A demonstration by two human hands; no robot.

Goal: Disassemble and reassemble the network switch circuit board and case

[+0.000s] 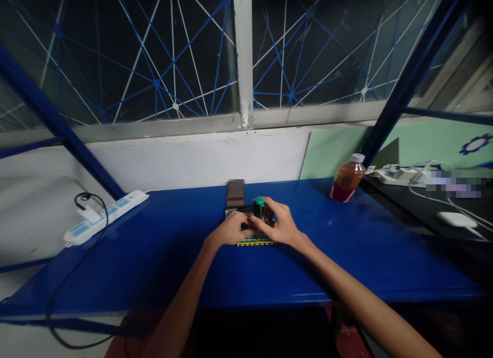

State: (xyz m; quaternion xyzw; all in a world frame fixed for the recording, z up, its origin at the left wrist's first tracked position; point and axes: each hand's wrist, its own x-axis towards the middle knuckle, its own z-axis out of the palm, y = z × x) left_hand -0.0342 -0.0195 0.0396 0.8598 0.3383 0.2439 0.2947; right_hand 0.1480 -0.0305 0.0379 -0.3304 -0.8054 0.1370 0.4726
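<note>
Both of my hands meet at the middle of the blue table, over a small green piece with a yellow-and-black front edge. Between them stands a green-topped black handle, upright like a screwdriver's grip. The thumb and fingers of my right hand close around this handle. My left hand lies against the left side of the green piece, its fingers bent inward near the handle's foot; what they pinch is hidden. The handle's lower end and most of the green piece are covered by my fingers.
Just behind my hands a dark phone-like device leans upright. A drink bottle stands at the back right. To the left lies a white power strip with a black cable. Blue frame posts rise at both sides.
</note>
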